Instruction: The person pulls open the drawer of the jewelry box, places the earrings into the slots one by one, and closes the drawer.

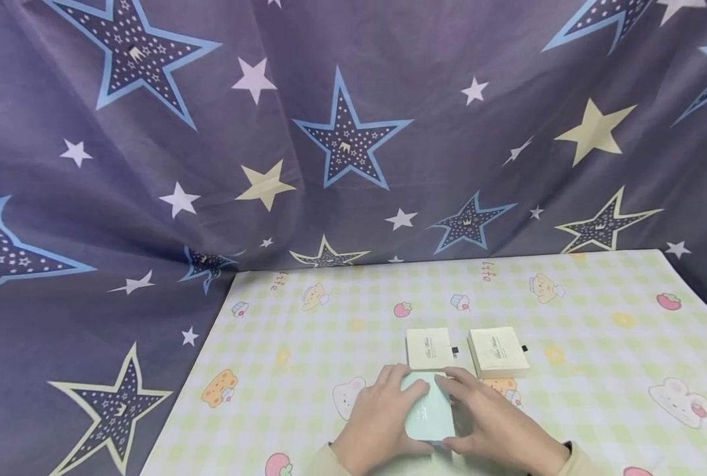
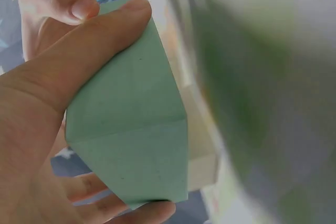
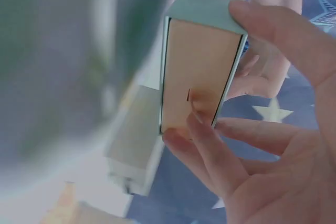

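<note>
A mint-green sliding drawer box (image 1: 429,410) is held between both hands, low in the head view. My left hand (image 1: 377,418) grips its green sleeve (image 2: 131,103), thumb along one edge and fingers curled round the opposite edge. My right hand (image 1: 485,416) holds the other end, its thumb at the sleeve's edge. In the right wrist view, that end shows a tan inner drawer (image 3: 197,66) sitting within the sleeve. A thin pull ribbon (image 3: 194,107) comes from a slit in the drawer, and a fingertip of my right hand is right at it.
Just beyond my hands, two cream boxes lie side by side: a left one (image 1: 428,348) and a right one (image 1: 499,352). Each has printed script and a small black tab. They lie on a checked tablecloth (image 1: 341,344). A dark star-patterned curtain (image 1: 210,152) hangs behind the table.
</note>
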`<state>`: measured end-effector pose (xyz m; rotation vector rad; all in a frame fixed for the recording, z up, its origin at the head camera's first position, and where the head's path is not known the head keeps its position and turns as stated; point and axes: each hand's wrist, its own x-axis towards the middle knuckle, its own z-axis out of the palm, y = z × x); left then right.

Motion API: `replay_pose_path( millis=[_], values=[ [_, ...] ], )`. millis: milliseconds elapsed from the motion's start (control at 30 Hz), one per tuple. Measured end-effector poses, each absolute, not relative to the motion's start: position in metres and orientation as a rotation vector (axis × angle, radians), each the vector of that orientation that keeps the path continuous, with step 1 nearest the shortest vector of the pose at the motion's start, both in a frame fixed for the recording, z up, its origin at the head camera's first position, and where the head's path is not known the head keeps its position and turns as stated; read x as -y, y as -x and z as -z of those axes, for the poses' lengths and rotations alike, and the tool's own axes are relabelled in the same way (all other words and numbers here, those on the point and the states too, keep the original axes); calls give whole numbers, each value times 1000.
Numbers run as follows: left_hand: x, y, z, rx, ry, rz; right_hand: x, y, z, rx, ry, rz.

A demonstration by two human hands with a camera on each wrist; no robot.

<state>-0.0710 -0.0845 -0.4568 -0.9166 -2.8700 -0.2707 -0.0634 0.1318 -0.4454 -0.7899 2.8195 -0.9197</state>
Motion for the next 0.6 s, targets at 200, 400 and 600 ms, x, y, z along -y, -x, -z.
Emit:
replay_pose_path(
  millis=[200,400,600],
  values=[
    [100,81,440,2779,882,288,-117,75,429,-2882,917,919],
    [118,91,432,2739,827,291,-96,91,423,-2888,948,930],
    [134,101,433,2754,756,328,-76,107,424,-2877,979,967]
  ],
)
